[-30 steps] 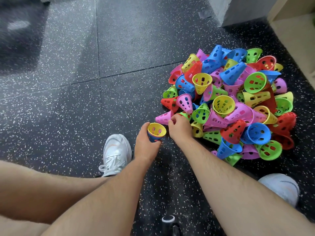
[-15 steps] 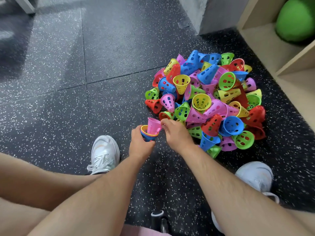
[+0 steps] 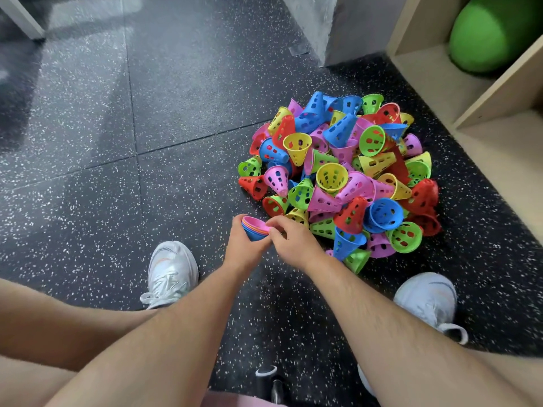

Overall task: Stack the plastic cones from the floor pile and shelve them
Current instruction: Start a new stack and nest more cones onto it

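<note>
My left fingers (image 3: 237, 224) curl round the nested cone stack (image 3: 255, 230); my right fingers (image 3: 276, 224) pinch its pink top rim. The cone pile (image 3: 338, 177) lies on the floor (image 3: 176, 142) just beyond them.

no readable text, labels, brands or numbers anywhere

A jumbled pile of perforated plastic cones (image 3: 346, 177), red, blue, green, yellow and pink, lies on the speckled black floor (image 3: 182, 183), the cones tipped every way. Just beside its near-left edge is a nested stack of cones (image 3: 255, 230), blue outermost, pink innermost, perhaps 4 deep. It sits mouth-up, gripped by the left hand (image 3: 245, 249). The right hand (image 3: 293, 242) pinches its rim.
</note>
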